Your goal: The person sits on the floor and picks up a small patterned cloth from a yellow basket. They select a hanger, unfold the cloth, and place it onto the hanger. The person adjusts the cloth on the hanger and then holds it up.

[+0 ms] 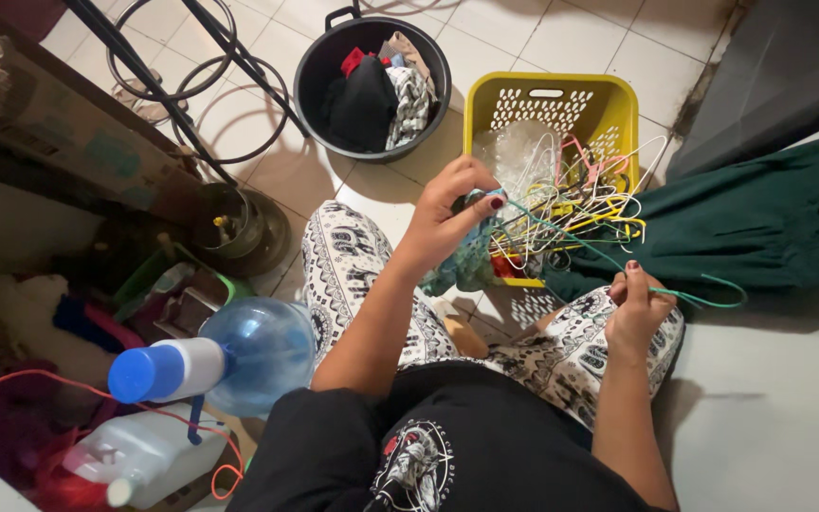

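Observation:
My left hand (452, 216) pinches one end of a thin green wire hanger (609, 256) together with a bunched teal garment (462, 265). My right hand (635, 303) grips the same hanger near its hook, which sticks out to the right. Just beyond my hands stands a yellow plastic basket (609, 100) full of several tangled wire hangers (571, 204) in white, yellow and pink. I sit on the floor in patterned trousers (343, 256).
A black bucket (310, 71) with clothes stands behind the basket. A dark green cloth (760, 223) lies at the right. At the left are a blue water jug (258, 351), a white jerrycan (144, 455), a metal stand (191, 85) and clutter.

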